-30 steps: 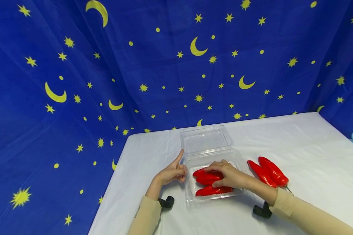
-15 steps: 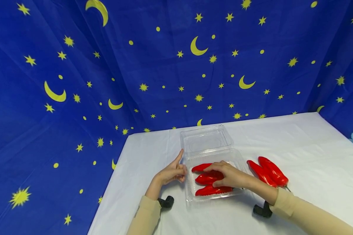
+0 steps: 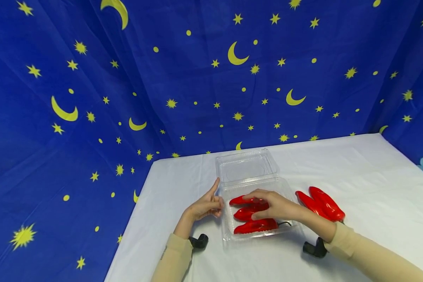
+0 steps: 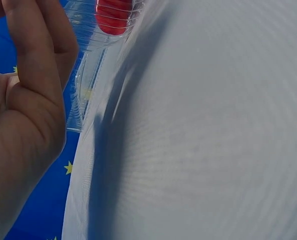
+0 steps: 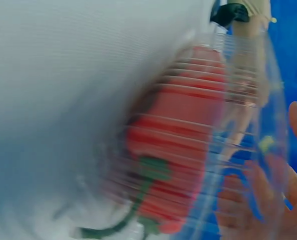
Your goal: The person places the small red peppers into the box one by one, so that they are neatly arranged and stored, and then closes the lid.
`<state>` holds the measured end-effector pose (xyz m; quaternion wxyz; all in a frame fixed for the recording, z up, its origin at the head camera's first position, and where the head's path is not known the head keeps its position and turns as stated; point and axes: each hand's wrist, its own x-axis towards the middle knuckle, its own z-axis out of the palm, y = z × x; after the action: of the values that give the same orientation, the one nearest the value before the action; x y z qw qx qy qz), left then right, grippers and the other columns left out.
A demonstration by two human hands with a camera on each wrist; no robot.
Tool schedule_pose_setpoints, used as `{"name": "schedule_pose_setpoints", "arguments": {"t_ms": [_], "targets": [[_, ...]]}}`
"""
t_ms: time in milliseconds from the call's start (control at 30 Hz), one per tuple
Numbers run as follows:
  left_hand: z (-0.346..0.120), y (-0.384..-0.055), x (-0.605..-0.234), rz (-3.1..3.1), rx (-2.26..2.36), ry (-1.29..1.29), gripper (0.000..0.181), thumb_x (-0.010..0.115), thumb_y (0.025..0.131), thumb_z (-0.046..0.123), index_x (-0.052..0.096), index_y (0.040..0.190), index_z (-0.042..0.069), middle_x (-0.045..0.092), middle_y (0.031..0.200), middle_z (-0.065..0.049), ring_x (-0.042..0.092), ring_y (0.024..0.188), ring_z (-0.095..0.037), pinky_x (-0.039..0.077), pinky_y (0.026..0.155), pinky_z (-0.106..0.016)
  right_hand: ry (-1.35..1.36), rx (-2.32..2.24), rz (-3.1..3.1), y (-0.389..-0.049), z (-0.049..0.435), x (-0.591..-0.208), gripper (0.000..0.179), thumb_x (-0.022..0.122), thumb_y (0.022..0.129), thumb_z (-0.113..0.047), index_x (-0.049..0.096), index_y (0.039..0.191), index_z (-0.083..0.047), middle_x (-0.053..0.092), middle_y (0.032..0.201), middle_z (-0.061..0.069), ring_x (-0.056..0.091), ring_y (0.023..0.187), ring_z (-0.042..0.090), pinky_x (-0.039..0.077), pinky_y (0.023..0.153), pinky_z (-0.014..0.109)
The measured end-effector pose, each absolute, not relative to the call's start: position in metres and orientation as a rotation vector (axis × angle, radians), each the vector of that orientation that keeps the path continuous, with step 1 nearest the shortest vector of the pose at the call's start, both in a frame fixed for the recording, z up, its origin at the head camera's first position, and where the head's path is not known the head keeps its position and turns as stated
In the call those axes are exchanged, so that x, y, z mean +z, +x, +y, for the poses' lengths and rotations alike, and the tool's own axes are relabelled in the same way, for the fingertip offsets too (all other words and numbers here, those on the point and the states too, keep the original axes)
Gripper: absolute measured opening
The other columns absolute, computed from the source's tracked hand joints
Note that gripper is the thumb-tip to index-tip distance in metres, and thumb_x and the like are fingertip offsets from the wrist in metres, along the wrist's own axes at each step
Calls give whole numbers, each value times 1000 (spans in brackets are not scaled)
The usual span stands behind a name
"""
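A clear plastic clamshell container (image 3: 229,231) stands with its lid (image 3: 247,166) folded back. Three red peppers lie inside: a front pepper (image 3: 255,226), a middle pepper (image 3: 243,214) and a back pepper (image 3: 237,200). Over the back and middle peppers is my right hand (image 3: 276,205), fingers and thumb spread apart; whether they touch the peppers I cannot tell. My left hand (image 3: 206,205) is at the container's left side, one finger extended along it and the others loosely bent. The right wrist view shows the front pepper (image 5: 173,130), blurred, through the clear wall.
Two more red peppers (image 3: 326,203) lie side by side on the white tablecloth (image 3: 373,172), right of the container and beyond the right forearm. A blue curtain (image 3: 197,78) with yellow moons and stars hangs behind. Black wrist mounts (image 3: 199,241) stick out near both sleeves.
The back pepper has shifted away from the middle one, leaving a gap. My right hand has then moved slightly up and right, uncovering the front pepper's stem. My left hand stays put.
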<state>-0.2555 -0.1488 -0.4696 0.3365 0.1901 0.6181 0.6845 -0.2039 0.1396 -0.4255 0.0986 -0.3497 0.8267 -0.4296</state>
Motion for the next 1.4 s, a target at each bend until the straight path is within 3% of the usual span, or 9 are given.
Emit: {"name": "schedule_pose_setpoints", "arguments": {"t_ms": [267, 567, 867, 1200, 1400], "targets": [[-149, -255, -469, 1618, 1784, 496, 99, 50, 85, -8, -14, 150, 32, 55, 77, 0, 59, 60, -10, 53, 56, -22, -1041, -1349, 2432, -201, 141, -400, 63, 75, 80, -29, 50, 135, -10, 51, 132, 11, 51, 114, 36, 47, 88, 54], [-149, -255, -469, 1612, 1782, 510, 99, 50, 86, -8, -14, 150, 32, 55, 77, 0, 59, 60, -10, 52, 56, -21, -1100, -1400, 2535, -200, 151, -370, 63, 75, 81, -25, 50, 136, -8, 52, 132, 8, 54, 112, 24, 47, 92, 45], [-150, -254, -470, 1605, 1787, 525, 99, 49, 86, -8, -15, 149, 33, 55, 79, 0, 59, 60, -10, 53, 56, -21, -1120, -1462, 2616, -202, 169, -349, 64, 76, 80, -18, 48, 137, -11, 51, 133, 6, 53, 113, 23, 46, 94, 44], [-154, -258, -464, 1616, 1767, 525, 98, 49, 87, -8, -16, 149, 32, 56, 80, 0, 59, 61, -10, 53, 57, -21, -1014, -1536, 2709, -205, 190, -336, 63, 72, 83, -14, 45, 140, -10, 47, 137, 9, 51, 115, 27, 41, 94, 18], [-152, -262, -467, 1587, 1786, 525, 98, 49, 88, -8, -17, 149, 31, 57, 79, -2, 59, 60, -11, 52, 56, -21, -898, -1596, 2724, -205, 209, -332, 66, 70, 85, -8, 41, 144, -13, 45, 139, 8, 46, 119, 30, 40, 96, 19]]}}
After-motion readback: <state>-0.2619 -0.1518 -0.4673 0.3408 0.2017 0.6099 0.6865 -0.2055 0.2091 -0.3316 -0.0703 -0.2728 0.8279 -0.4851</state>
